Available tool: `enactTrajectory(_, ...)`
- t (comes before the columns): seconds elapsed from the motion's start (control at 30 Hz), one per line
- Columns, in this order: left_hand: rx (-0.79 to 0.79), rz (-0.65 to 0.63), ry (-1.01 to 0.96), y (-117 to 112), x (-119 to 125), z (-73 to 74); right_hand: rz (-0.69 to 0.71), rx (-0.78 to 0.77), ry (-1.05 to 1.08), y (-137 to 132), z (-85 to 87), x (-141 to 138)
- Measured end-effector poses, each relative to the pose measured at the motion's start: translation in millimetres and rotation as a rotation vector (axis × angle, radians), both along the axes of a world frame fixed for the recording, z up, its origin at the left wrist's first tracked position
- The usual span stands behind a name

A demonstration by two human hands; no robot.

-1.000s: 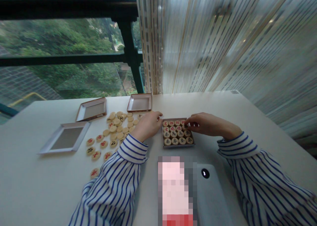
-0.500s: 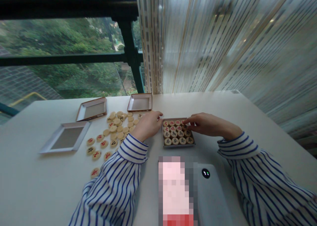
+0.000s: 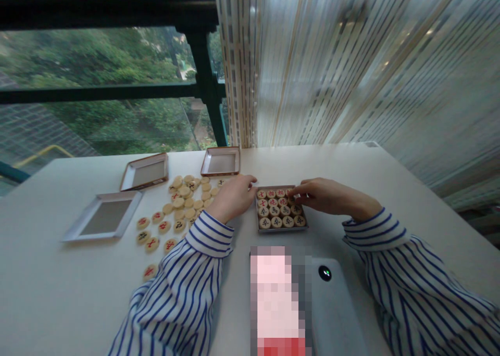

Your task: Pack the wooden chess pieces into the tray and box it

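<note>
Round wooden Chinese chess pieces (image 3: 274,210) stand in rows inside a shallow box (image 3: 283,230), with red characters toward the back and black ones toward the front. At the box's back right corner, my right hand (image 3: 326,194) has its thumb and fingertips closed on a chess piece (image 3: 291,193), which they partly cover. My left hand (image 3: 234,195) lies at the box's left side, fingers extended near its back left corner. It holds nothing that I can see. Left of that hand, loose chess pieces (image 3: 178,203) are spread over the table, some plain side up, and my sleeve hides some.
Three shallow trays or lids stand at the back left: a white one (image 3: 69,236), a brown-edged one (image 3: 145,185) and another (image 3: 221,175). A blurred-out phone-like object (image 3: 273,293) and a pale device with a round display (image 3: 336,293) lie in front of the box on the white table (image 3: 35,283).
My right fingertips have shifted slightly at the box's back right corner, and the black character beside them shows less now. My left hand has stayed in place.
</note>
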State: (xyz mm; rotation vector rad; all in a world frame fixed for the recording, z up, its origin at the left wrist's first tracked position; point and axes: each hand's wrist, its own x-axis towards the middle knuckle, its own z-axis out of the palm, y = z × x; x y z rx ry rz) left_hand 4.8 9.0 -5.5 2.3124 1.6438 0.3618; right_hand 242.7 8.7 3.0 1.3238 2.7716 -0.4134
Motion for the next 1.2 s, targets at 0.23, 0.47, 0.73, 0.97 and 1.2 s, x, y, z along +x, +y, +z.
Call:
enactTrajectory(0.23, -0.008, 0.001, 0.007, -1.2, -0.2, 1.1, -0.012, -0.01, -0.004, -1.9, 3.0, -1.4)
enactTrajectory(0.47, -0.014, 0.0, 0.015, -0.3, 0.1, 1.0, -0.013, -0.002, -0.013, -1.6, 2.7, -1.5)
enactTrajectory(0.73, -0.008, -0.01, 0.014, -0.4, -0.3, 1.6, -0.021, 0.013, -0.016, -0.7, 1.0, 0.5)
enactTrajectory(0.97, -0.019, 0.009, 0.023, -0.5, 0.1, 2.2, 0.003, -0.016, -0.015, -2.9, 8.4, 1.9)
enactTrajectory(1.2, -0.01, -0.001, 0.021, -0.7, -0.4, 1.8, 0.055, -0.147, 0.058, -6.4, 11.5, 0.2)
